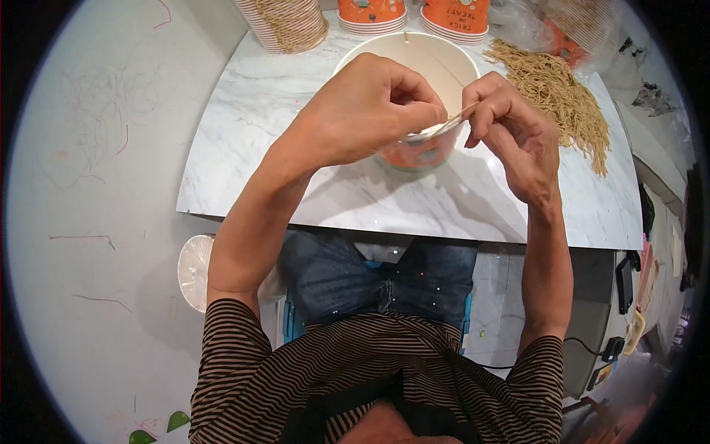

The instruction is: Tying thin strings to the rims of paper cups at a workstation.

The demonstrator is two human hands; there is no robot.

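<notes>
A paper bucket point(418, 155) with an orange printed outside and a white inside stands on the marbled table in front of me. Above its near rim, my left hand point(384, 107) is closed, thumb and fingertips pinched on a thin tan cord point(461, 115). My right hand point(514, 129) pinches the same cord a little to the right, at the bucket's right rim. One strand runs up from the fingers across the bucket's mouth. A short bit of cord shows at the far rim. The fingers partly cover where the cord meets the near rim.
A loose heap of tan cords point(555, 92) lies right of the bucket. Orange bucket stacks point(455, 21) stand at the back, and a stack with cords point(285, 26) stands back left. Clear plastic bags point(518, 18) crowd the back right. A plastic-wrapped white stack point(194, 272) sits below the table's left edge.
</notes>
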